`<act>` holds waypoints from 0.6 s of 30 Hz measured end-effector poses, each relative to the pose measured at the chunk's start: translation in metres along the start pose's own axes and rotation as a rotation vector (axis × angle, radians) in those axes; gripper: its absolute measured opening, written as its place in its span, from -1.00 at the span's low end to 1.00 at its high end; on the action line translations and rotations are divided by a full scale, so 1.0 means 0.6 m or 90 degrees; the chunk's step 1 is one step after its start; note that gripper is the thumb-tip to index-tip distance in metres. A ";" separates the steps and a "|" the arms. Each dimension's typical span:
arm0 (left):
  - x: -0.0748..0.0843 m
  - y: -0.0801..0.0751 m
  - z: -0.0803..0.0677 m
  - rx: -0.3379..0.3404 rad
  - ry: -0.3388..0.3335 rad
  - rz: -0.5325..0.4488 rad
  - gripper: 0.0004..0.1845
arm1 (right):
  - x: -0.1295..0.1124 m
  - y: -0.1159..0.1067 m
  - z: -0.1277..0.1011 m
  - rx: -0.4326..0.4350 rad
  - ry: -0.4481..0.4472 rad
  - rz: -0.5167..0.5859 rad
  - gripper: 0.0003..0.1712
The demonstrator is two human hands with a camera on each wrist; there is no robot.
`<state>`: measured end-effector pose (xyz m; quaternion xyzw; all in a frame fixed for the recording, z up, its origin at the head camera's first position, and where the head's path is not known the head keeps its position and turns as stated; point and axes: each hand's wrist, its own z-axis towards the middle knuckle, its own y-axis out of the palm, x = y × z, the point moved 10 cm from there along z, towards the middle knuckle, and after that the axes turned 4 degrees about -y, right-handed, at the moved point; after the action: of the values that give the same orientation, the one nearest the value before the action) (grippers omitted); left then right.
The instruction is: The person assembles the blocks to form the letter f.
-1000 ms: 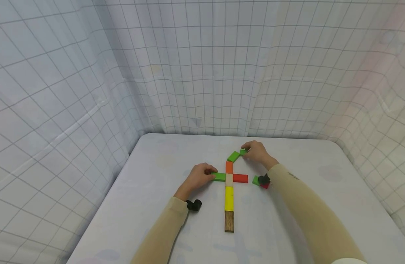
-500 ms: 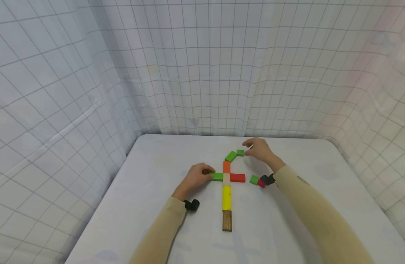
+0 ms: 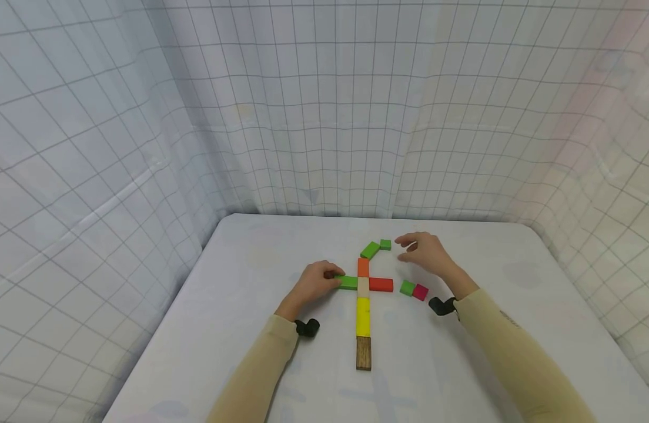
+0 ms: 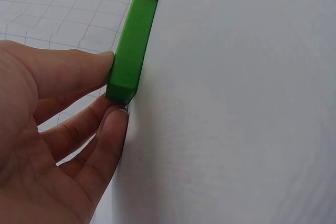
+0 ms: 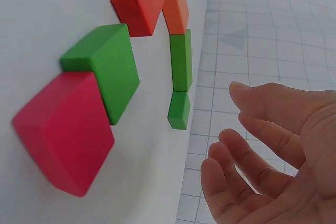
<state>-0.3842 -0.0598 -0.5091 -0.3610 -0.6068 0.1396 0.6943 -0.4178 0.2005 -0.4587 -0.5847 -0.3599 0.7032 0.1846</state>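
My left hand (image 3: 315, 283) holds the outer end of a long green block (image 3: 348, 282); the left wrist view has one fingertip on the block's side and another at its end. That block abuts a pale wooden block (image 3: 363, 287), the centre of a cross laid flat on the table. A red block (image 3: 381, 285) forms the right arm, an orange block (image 3: 363, 267) the top. From there a green block (image 3: 370, 250) slants up to a small green block (image 3: 385, 244). My right hand (image 3: 426, 252) hovers beside that small block, fingers spread and holding nothing.
Yellow (image 3: 363, 317) and dark brown wooden (image 3: 364, 353) blocks make the cross's lower stem. A green block (image 3: 407, 288) touches a crimson block (image 3: 420, 292) to the right of the cross. White gridded curtains (image 3: 324, 117) surround the white table (image 3: 250, 252).
My right hand has let go of the small green block and drawn back to the right, uncovering the crimson block. The left hand stays at the long green block.
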 end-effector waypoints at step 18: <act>-0.004 -0.001 -0.002 0.004 0.000 0.003 -0.82 | 0.027 0.036 -0.076 -0.041 -0.018 0.041 -0.58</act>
<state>-0.3836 -0.0619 -0.5104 -0.3603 -0.6054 0.1427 0.6952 -0.3750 0.2102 -0.4881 -0.5917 -0.3659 0.7050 0.1377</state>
